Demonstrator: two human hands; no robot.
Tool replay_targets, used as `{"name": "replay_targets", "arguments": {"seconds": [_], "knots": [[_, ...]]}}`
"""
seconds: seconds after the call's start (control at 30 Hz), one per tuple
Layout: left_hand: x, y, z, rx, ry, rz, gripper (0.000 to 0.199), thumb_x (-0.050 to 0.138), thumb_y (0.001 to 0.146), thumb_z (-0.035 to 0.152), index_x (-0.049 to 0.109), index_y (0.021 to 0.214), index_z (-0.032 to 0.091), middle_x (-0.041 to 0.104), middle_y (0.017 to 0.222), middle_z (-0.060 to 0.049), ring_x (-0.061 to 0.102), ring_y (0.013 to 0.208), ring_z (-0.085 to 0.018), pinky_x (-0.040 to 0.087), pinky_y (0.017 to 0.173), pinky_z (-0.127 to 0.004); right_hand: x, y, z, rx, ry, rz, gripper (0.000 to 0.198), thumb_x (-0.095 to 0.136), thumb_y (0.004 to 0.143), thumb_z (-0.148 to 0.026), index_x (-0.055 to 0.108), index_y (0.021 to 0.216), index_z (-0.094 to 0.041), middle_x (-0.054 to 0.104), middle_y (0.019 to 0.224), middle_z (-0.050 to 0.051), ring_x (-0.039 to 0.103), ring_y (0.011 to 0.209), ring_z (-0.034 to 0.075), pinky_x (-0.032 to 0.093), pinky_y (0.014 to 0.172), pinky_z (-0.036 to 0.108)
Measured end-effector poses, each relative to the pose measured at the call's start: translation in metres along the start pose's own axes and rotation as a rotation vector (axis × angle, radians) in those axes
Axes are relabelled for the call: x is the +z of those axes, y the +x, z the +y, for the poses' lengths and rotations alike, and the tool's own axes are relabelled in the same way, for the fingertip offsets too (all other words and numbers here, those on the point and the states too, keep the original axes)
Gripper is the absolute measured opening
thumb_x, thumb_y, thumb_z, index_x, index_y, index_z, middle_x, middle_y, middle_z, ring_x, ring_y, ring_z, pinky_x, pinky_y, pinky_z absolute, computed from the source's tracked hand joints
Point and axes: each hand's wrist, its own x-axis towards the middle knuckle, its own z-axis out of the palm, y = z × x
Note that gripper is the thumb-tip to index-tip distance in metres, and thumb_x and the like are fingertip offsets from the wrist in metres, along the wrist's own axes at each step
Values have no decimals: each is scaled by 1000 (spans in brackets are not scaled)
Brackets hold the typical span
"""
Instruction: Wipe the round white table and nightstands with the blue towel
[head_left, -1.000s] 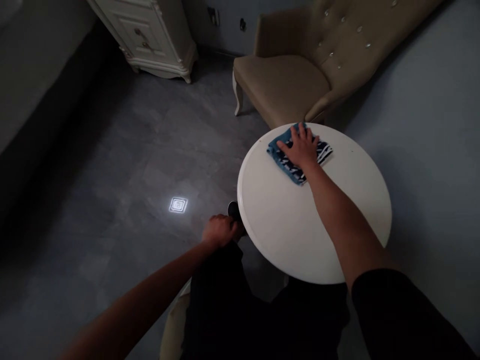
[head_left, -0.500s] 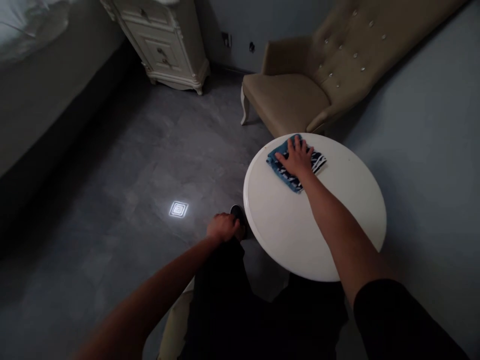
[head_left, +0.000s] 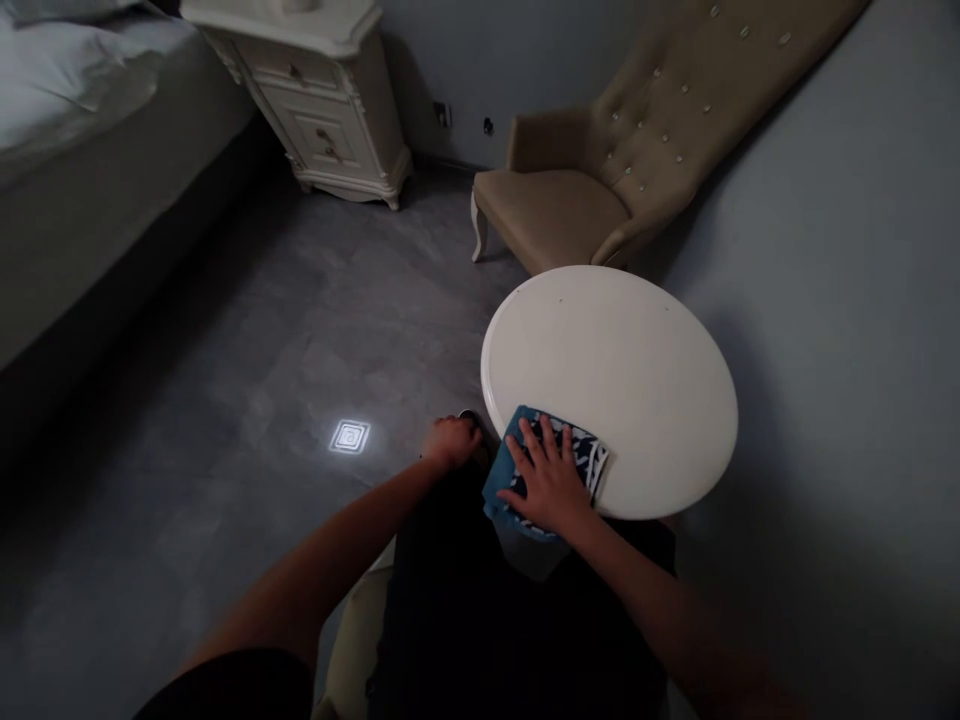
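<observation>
My right hand point(head_left: 550, 485) lies flat with spread fingers on a folded cloth point(head_left: 501, 470), blue with a dark-and-white patterned part and white edging. The cloth is at the near left edge of a round white table point(head_left: 637, 380), partly overhanging the rim. My left hand point(head_left: 451, 441) rests on my left knee, its fingers curled in and closed, with no object visible in it. Its fingertips are partly hidden. A few tiny dark specks point(head_left: 561, 300) dot the far part of the tabletop.
A tan tufted armchair point(head_left: 551, 210) stands just beyond the table, by the grey wall point(head_left: 840, 250). At the back is a white nightstand point(head_left: 337, 130); a bed point(head_left: 97, 190) fills the left. A lit square pattern point(head_left: 349, 436) shows on the grey floor point(head_left: 247, 430).
My right hand and the cloth have come from the table's far side to its near left edge. My left hand stays on my knee. The view has tilted up slightly.
</observation>
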Motion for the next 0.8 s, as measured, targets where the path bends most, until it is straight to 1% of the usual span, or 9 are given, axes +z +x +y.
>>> {"name": "replay_targets", "arguments": {"seconds": [0.07, 0.13, 0.2, 0.3, 0.33, 0.4, 0.63, 0.73, 0.8], "knots": [[0, 1, 2, 7, -1, -1, 52, 43, 114, 43, 88, 115, 17, 85, 124, -21, 80, 119, -34, 56, 105, -44, 1, 3, -2, 0, 16, -3, 111, 54, 94, -89, -2, 181, -49, 17, 185, -15, 12, 178, 41, 31, 138, 83], [-1, 2, 2, -6, -4, -5, 52, 43, 115, 43, 88, 114, 17, 85, 124, -20, 80, 119, -34, 56, 106, -44, -3, 22, 1, -3, 37, -9, 111, 53, 96, -89, -2, 182, -46, 13, 187, -12, 9, 178, 42, 27, 139, 84], [-2, 3, 1, 4, -5, -26, 49, 47, 114, 44, 88, 114, 18, 85, 123, -20, 80, 119, -34, 55, 106, -43, -10, 52, 9, -13, 50, -18, 109, 52, 99, -87, 8, 186, -39, 10, 190, -3, 8, 179, 45, 20, 141, 84], [-2, 5, -3, 46, -10, -55, 44, 53, 112, 45, 88, 114, 18, 85, 121, -19, 80, 118, -34, 56, 105, -43, -22, 110, 29, -21, 53, -21, 102, 52, 103, -83, 32, 186, -27, 11, 193, 9, 11, 179, 50, 13, 141, 84], [-2, 7, -4, 48, -16, -51, 45, 51, 112, 45, 88, 113, 18, 86, 120, -19, 80, 117, -34, 56, 105, -44, -26, 132, 40, -13, 53, -19, 100, 51, 104, -82, 37, 184, -25, 12, 194, 11, 12, 179, 51, 11, 140, 84], [-2, 10, -6, 28, -30, -35, 51, 45, 114, 45, 88, 111, 18, 86, 119, -19, 79, 116, -34, 56, 106, -45, -31, 178, 65, 29, 51, -5, 98, 47, 107, -83, 40, 183, -22, 15, 194, 14, 15, 178, 52, 11, 140, 83], [-8, 19, -18, -1, -90, -77, 44, 48, 113, 42, 86, 106, 21, 86, 119, -15, 77, 116, -31, 54, 109, -45, -42, 336, 175, 250, 72, 71, 99, 36, 109, -83, 33, 184, -19, 17, 194, 19, 15, 175, 54, 10, 134, 88], [-6, 22, -24, 4, -96, -75, 46, 46, 114, 42, 86, 108, 20, 86, 118, -15, 77, 116, -32, 54, 109, -45, -44, 383, 205, 331, 80, 85, 99, 31, 109, -83, 35, 183, -17, 20, 192, 22, 17, 174, 55, 7, 132, 91], [-5, 23, -27, 3, -101, -71, 46, 46, 115, 42, 87, 110, 20, 85, 119, -16, 77, 116, -32, 54, 109, -45, -43, 402, 217, 376, 83, 79, 101, 28, 109, -84, 39, 182, -15, 23, 191, 24, 18, 173, 56, 5, 130, 93]]}}
